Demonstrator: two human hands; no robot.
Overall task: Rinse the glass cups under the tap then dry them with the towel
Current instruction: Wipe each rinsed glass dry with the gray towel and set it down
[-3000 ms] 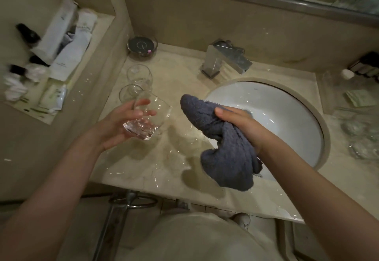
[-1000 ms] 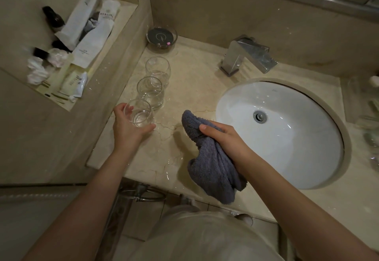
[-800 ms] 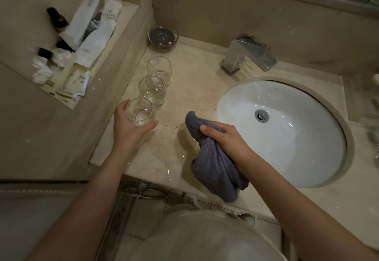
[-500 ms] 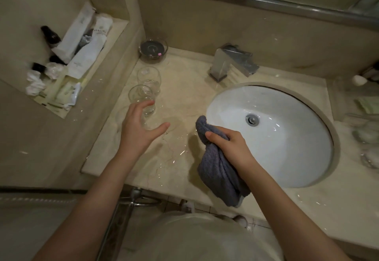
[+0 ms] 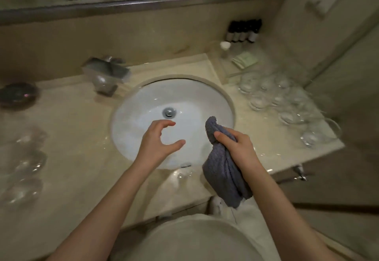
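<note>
1. Left hand (image 5: 158, 140) – we see it empty over the basin (image 5: 139, 104), fingers loosely curved.
2. Right hand (image 5: 239, 144) grips the soft grey towel (image 5: 224, 175).
3. Glass cups (image 5: 287, 104) crowd the countertop's right edge – rigid, slick, fragile; we judge a grasp around the body safest.
4. More blurred cups (image 5: 26, 162) stand at the left edge.

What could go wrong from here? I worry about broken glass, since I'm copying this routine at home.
1. The unwashed cups crowd close together at the right edge of the counter; a reach with the empty left hand could knock one off.
2. The counter looks wet, so cups may slide.
3. The right hand holds the towel, which dangles and might snag a cup. The three cups on the left also stand near the edge.
</note>
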